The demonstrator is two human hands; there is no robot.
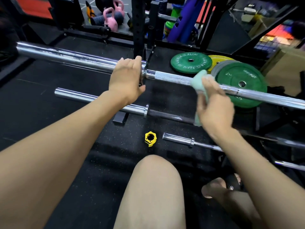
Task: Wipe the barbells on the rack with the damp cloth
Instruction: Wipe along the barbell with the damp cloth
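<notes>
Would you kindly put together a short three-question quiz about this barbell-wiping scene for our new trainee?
1. True or false: the right hand holds the green cloth against the top barbell.
2. Where does the left hand rest?
A. on the yellow collar on the floor
B. on the top barbell, at the collar between sleeve and shaft
C. on a green weight plate
3. Fill in: the kettlebells behind the rack are ____ in colour.

Key
1. True.
2. B.
3. Pink.
</notes>
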